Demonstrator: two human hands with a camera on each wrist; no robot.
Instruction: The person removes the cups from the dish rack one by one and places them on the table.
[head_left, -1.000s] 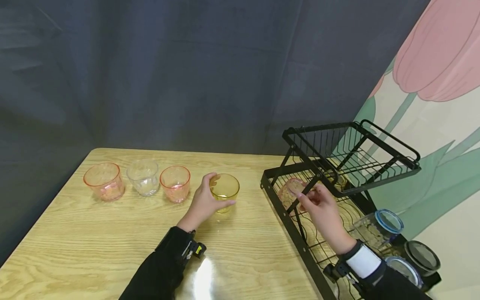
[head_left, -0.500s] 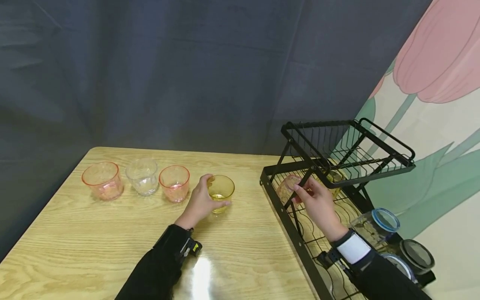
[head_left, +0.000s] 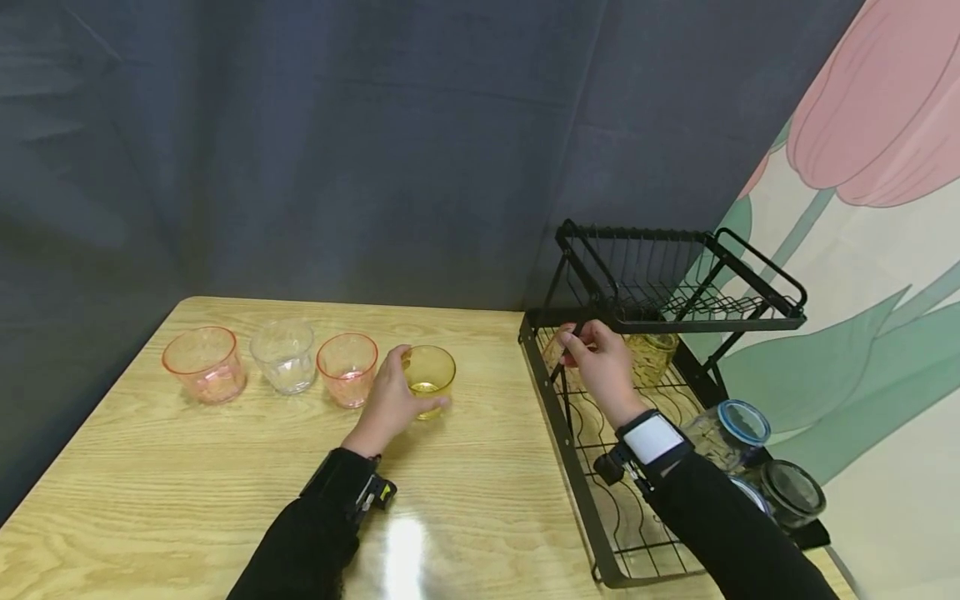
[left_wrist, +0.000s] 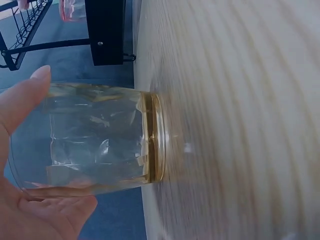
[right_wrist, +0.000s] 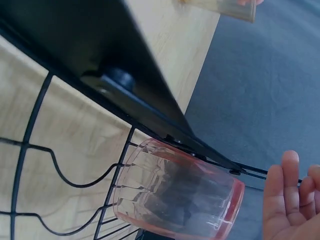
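Observation:
My left hand [head_left: 388, 402] holds a yellow glass cup [head_left: 438, 379] from its left side, thumb and fingers about its wall. In the left wrist view the cup [left_wrist: 100, 140] stands upright, its base on the table. At the right, my right hand [head_left: 606, 371] pinches a slanted strut of the black two-tier dish rack [head_left: 567, 454], just under the upper basket. Beside that hand, partly hidden by it, a pink glass cup lies in the lower tier; the right wrist view shows this pink cup [right_wrist: 175, 192] close to my fingers [right_wrist: 274, 200].
Left of my left hand stand a pink cup [head_left: 348, 371], a clear cup [head_left: 285, 360] and another pink cup [head_left: 206, 367]. The rack's lower tier holds a yellow cup [head_left: 652, 358] and several jars, including a blue-rimmed one [head_left: 726, 435]. A dark curtain [head_left: 360, 167] hangs behind.
The rack has turned and its right side has shifted left, along with my right hand on the strut. My left hand and the yellow cup have moved slightly left, towards the pink cup.

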